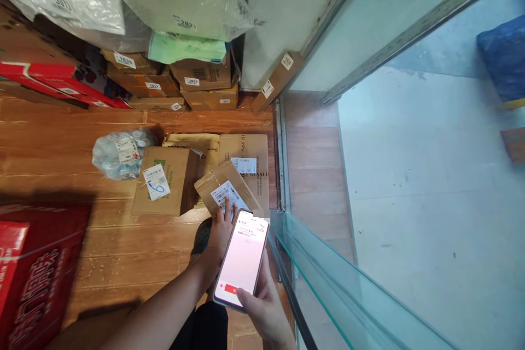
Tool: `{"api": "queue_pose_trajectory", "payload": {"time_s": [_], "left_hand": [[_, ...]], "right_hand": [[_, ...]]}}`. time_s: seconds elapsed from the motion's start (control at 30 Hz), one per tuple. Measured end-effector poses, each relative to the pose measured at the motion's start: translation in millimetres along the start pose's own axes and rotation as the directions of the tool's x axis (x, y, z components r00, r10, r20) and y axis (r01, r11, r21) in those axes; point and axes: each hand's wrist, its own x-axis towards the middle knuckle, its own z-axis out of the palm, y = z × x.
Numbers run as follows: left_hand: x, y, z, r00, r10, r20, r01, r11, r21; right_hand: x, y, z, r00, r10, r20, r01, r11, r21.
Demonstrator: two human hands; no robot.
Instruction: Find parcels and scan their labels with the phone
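My left hand (220, 229) reaches down and grips the near edge of a small cardboard parcel (223, 188) with a white barcode label, tilted up off the wooden floor. My right hand (266, 309) holds a smartphone (243, 258) with a lit pinkish screen just above and beside that parcel, thumb on its lower edge. The parcel leans on a flat brown box (246, 161) with its own label.
A brown box (164, 180) with a white label and a clear plastic-wrapped bundle (118, 153) lie left of the parcel. Stacked labelled boxes and bubble-wrapped packs (180, 16) fill the back. Red cartons (36, 268) sit at left. A glass panel (328, 279) and door track run along the right.
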Motion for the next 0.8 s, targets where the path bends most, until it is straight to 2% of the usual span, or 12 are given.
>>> {"api": "queue_pose_trajectory", "payload": {"time_s": [0.07, 0.13, 0.27, 0.33, 0.43, 0.53, 0.6, 0.63, 0.7, 0.73, 0.77, 0.8], "left_hand": [[5, -2, -12, 1.0, -0.013, 0.005, 0.012, 0.997, 0.078], [14, -8, -27, 0.995, -0.067, -0.079, 0.075, 0.993, 0.095], [54, -31, -54, 0.919, -0.307, -0.249, 0.313, 0.95, -0.015], [79, -40, -62, 0.885, -0.408, -0.224, 0.398, 0.913, -0.089], [109, -47, -69, 0.873, -0.483, -0.073, 0.471, 0.871, -0.14], [124, -52, -71, 0.841, -0.541, -0.001, 0.535, 0.832, -0.146], [126, -57, -71, 0.84, -0.541, 0.038, 0.54, 0.829, -0.146], [127, -60, -71, 0.85, -0.522, 0.066, 0.526, 0.838, -0.143], [128, -66, -70, 0.873, -0.474, 0.113, 0.486, 0.865, -0.124], [129, -69, -70, 0.884, -0.451, 0.122, 0.463, 0.879, -0.112], [130, -73, -70, 0.893, -0.432, 0.122, 0.445, 0.89, -0.1], [132, -77, -70, 0.901, -0.417, 0.123, 0.428, 0.899, -0.09]], "right_hand": [[1, -1, 2, 0.999, 0.001, 0.033, -0.003, 0.999, 0.04], [3, -3, 2, 0.997, 0.006, 0.08, -0.016, 0.992, 0.127], [8, -6, -1, 0.991, -0.018, 0.131, -0.023, 0.952, 0.307], [10, -4, -4, 0.99, -0.034, 0.139, -0.017, 0.937, 0.35], [9, 12, -9, 0.995, -0.03, 0.095, -0.009, 0.92, 0.391], [11, 42, -19, 0.996, 0.001, -0.094, 0.037, 0.912, 0.408], [19, 64, -32, 0.941, 0.016, -0.338, 0.117, 0.922, 0.369], [26, 74, -41, 0.878, 0.033, -0.478, 0.143, 0.934, 0.328], [47, 90, -62, 0.711, 0.044, -0.702, 0.136, 0.971, 0.199], [61, 96, -75, 0.645, 0.036, -0.764, 0.106, 0.985, 0.136], [77, 101, -87, 0.605, 0.012, -0.796, 0.082, 0.994, 0.077], [95, 104, -100, 0.591, -0.013, -0.806, 0.068, 0.997, 0.034]]}}
